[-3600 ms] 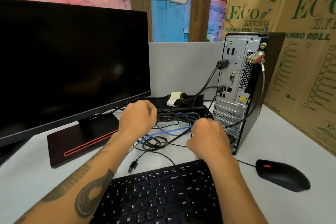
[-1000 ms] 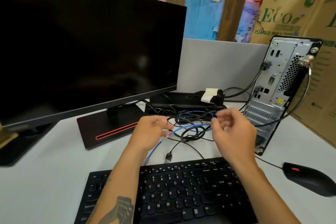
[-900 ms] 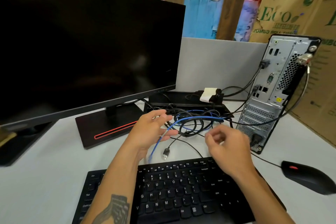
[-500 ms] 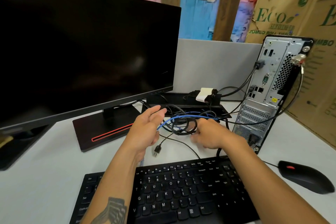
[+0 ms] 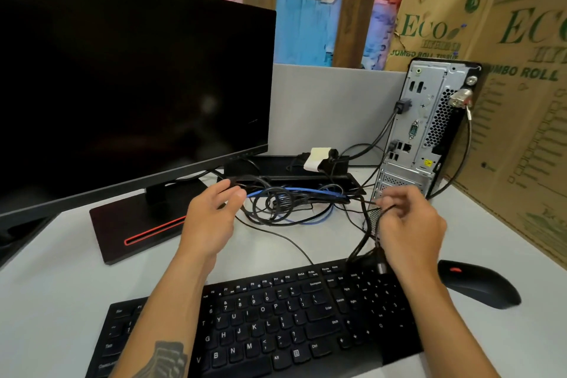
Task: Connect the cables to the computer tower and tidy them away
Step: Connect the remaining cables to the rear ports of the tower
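The computer tower (image 5: 412,120) stands at the back right with its port side towards me; two black cables are plugged into it. A tangle of black and blue cables (image 5: 285,204) lies on the desk between the monitor stand and the tower. My left hand (image 5: 210,218) is at the tangle's left edge, fingers stretched out, and the blue cable (image 5: 306,191) runs in under its thumb. My right hand (image 5: 411,230), in front of the tower's foot, grips a black cable (image 5: 363,238) whose plug end hangs over the keyboard's top right corner.
A large dark monitor (image 5: 129,95) fills the left, its stand (image 5: 138,224) on the white desk. A black keyboard (image 5: 270,319) lies in front, a black mouse (image 5: 478,285) at right. A black box with a white adapter (image 5: 317,158) sits behind the cables. Cardboard boxes (image 5: 518,120) line the right.
My right hand has pulled a black cable out of the tangle, moving right and towards the tower's foot. My left hand stays at the tangle's left edge with the blue cable.
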The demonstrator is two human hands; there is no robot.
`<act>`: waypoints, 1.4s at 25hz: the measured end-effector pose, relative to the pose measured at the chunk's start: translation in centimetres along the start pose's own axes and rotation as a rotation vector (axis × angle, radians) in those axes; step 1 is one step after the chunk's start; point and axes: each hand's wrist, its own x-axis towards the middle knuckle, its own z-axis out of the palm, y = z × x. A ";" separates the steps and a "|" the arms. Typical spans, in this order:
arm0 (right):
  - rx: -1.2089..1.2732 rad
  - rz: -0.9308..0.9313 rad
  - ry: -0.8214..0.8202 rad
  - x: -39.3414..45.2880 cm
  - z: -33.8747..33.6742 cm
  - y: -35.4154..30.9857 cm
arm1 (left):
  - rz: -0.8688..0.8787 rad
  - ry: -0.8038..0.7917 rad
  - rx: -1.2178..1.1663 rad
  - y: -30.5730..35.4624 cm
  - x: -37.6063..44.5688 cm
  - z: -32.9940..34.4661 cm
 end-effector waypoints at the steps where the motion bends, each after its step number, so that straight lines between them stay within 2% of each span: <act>1: 0.099 -0.010 -0.005 -0.1 -1.0 0.1 | 0.028 0.020 0.048 -0.1 0.0 -0.1; 3: 0.211 -0.028 -0.058 -0.9 -2.3 0.4 | 0.098 0.064 0.199 -0.4 0.2 -0.1; 6: 0.223 -0.075 -0.057 -1.9 -2.4 1.3 | 0.239 0.149 0.508 -0.6 -0.1 0.5; 9: 0.110 -0.120 -0.071 -2.1 -0.8 1.3 | 0.580 0.288 0.664 0.7 -2.2 2.3; 10: 0.042 -0.130 -0.085 -2.2 -0.1 1.0 | 0.692 0.247 0.626 1.2 -3.4 3.4; 11: -0.025 -0.148 -0.121 -2.3 0.6 0.7 | 0.734 0.132 0.580 1.7 -4.9 4.7; 13: -0.098 -0.226 -0.289 -2.5 1.7 0.4 | 0.633 -0.147 0.584 1.7 -7.0 7.7; 15: -0.081 -0.281 -0.433 -2.9 1.9 0.6 | 0.553 -0.257 0.735 0.5 -7.7 9.7; 17: -0.032 -0.224 -0.429 -2.8 1.2 1.1 | 0.466 -0.261 0.755 -0.7 -7.1 10.2; 20: -0.051 -0.068 -0.226 -2.9 0.5 1.2 | 0.292 -0.267 0.753 -1.6 -6.5 9.5; 22: -0.137 0.018 -0.169 -2.8 0.5 0.9 | 0.237 -0.264 0.827 -1.9 -6.3 9.3; 25: -0.182 0.059 -0.158 -3.0 0.1 0.0 | 0.265 -0.197 0.939 -2.0 -6.0 9.3; 29: -0.438 0.006 -0.315 -2.8 -0.4 -0.1 | 0.190 -0.145 1.173 -2.3 -5.2 8.9; 32: -0.344 0.073 -0.318 -2.4 -0.6 0.5 | 0.218 -0.102 1.142 -2.3 -4.7 8.9; 35: -0.321 0.034 -0.315 -2.4 -0.4 0.8 | 0.370 -0.042 1.072 -1.1 -5.7 10.0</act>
